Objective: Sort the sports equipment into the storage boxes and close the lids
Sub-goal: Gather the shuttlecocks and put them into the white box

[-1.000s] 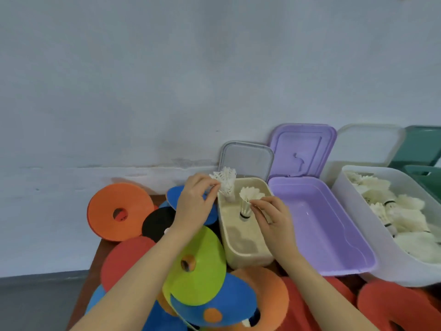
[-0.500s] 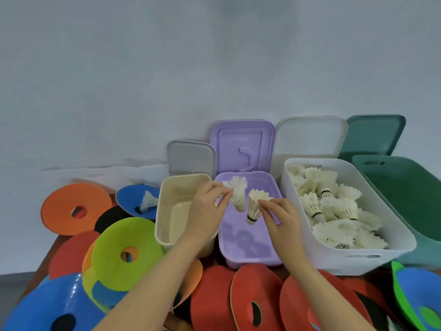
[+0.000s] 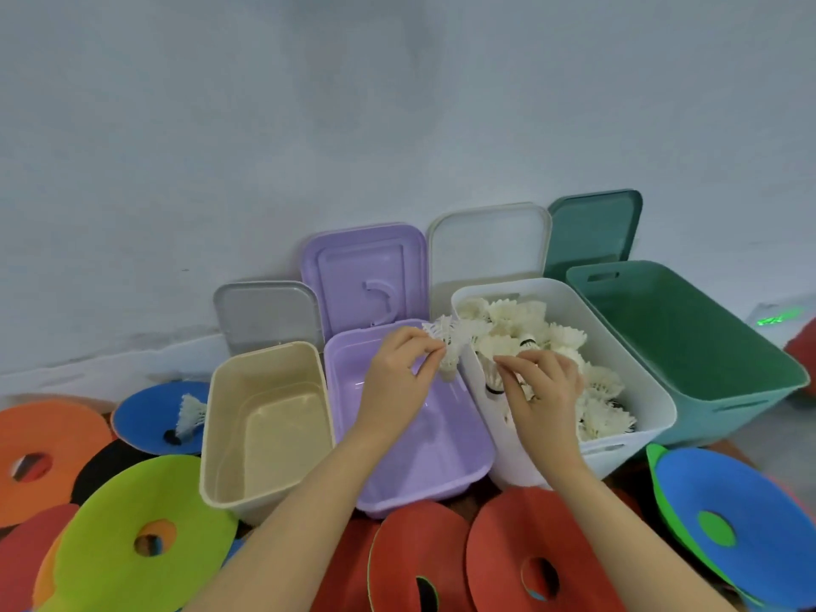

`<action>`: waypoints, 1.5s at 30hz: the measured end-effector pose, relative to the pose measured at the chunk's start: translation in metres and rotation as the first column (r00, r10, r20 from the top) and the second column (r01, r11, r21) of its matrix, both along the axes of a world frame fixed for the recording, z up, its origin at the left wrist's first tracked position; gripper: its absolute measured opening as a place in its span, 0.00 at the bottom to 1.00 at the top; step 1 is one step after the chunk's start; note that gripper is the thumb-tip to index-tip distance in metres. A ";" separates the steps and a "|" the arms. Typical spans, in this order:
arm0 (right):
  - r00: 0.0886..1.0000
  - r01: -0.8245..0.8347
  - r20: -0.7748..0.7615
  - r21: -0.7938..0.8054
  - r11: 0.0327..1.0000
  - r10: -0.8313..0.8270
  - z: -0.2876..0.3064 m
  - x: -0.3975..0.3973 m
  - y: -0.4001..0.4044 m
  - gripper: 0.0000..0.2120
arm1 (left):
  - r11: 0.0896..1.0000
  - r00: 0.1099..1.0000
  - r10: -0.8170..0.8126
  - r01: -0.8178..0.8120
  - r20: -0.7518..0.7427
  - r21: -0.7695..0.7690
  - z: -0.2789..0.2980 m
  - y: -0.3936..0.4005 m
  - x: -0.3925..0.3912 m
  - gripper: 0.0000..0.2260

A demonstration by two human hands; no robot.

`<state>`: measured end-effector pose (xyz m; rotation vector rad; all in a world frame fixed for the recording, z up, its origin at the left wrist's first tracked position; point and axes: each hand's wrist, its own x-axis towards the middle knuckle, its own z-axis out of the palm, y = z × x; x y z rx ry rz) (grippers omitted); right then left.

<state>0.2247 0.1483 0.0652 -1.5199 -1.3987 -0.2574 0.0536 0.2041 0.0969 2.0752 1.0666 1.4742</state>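
- At three o'clock, against the wall, a green box (image 3: 689,346) stands open, the largest of the row, with its green lid (image 3: 596,227) propped behind it.
- At its nine o'clock side sits the white box (image 3: 636,382), heaped with white shuttlecocks (image 3: 521,320); its white lid (image 3: 488,245) leans on the wall.
- Centre of the row, the purple box (image 3: 424,452) lies open, its purple lid (image 3: 366,271) upright at twelve o'clock.
- Next, toward nine o'clock, comes the beige box (image 3: 265,426) with a grey lid (image 3: 267,313) behind.
- Flat discs, among them a lime disc (image 3: 132,514) at seven o'clock, ring the boxes.
- Over the purple box's far right corner, the left hand (image 3: 399,382) pinches a shuttlecock (image 3: 446,346) by its feathers.
- Over the white box's near-left rim, the right hand (image 3: 545,390) pinches a second shuttlecock (image 3: 490,373).
- At nine o'clock, a lone shuttlecock (image 3: 190,415) rests on a blue disc (image 3: 145,417).
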 end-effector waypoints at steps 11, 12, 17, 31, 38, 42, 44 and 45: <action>1.000 -0.010 0.015 -0.150 0.989 0.013 0.002 0.144 0.019 0.05 | 0.980 0.921 -0.038 -0.042 -0.387 -0.197 -0.016 0.018 0.118 0.06; 0.999 -0.035 0.029 -0.198 0.980 0.042 -0.003 0.154 0.019 0.05 | 0.973 0.901 -0.031 -0.072 -0.432 -0.220 -0.019 0.016 0.125 0.07; 0.986 -0.122 0.049 -0.455 0.882 0.162 -0.020 0.175 0.017 0.06 | 0.974 0.851 -0.047 -0.076 -0.523 -0.212 -0.038 0.013 0.149 0.18; 0.835 -0.037 0.250 -0.863 0.504 0.490 -0.020 0.177 0.007 0.25 | 0.903 0.617 0.017 -0.347 -0.787 -0.252 -0.059 0.009 0.143 0.25; 0.899 -0.046 0.289 -0.685 0.727 0.329 -0.015 0.163 0.002 0.22 | 0.925 0.724 0.055 -0.297 -0.688 -0.239 -0.045 -0.010 0.130 0.26; 0.928 -0.178 0.189 -0.531 0.828 0.321 -0.009 0.141 -0.002 0.20 | 0.927 0.722 0.134 -0.334 -0.679 -0.171 -0.033 -0.027 0.112 0.26; 0.925 -0.219 0.164 -0.506 0.834 0.343 -0.008 0.125 -0.002 0.21 | 0.923 0.692 0.171 -0.361 -0.701 -0.131 -0.026 -0.034 0.097 0.34; 0.922 -0.233 0.156 -0.508 0.829 0.355 -0.007 0.115 -0.002 0.21 | 0.921 0.674 0.179 -0.371 -0.717 -0.119 -0.024 -0.037 0.086 0.36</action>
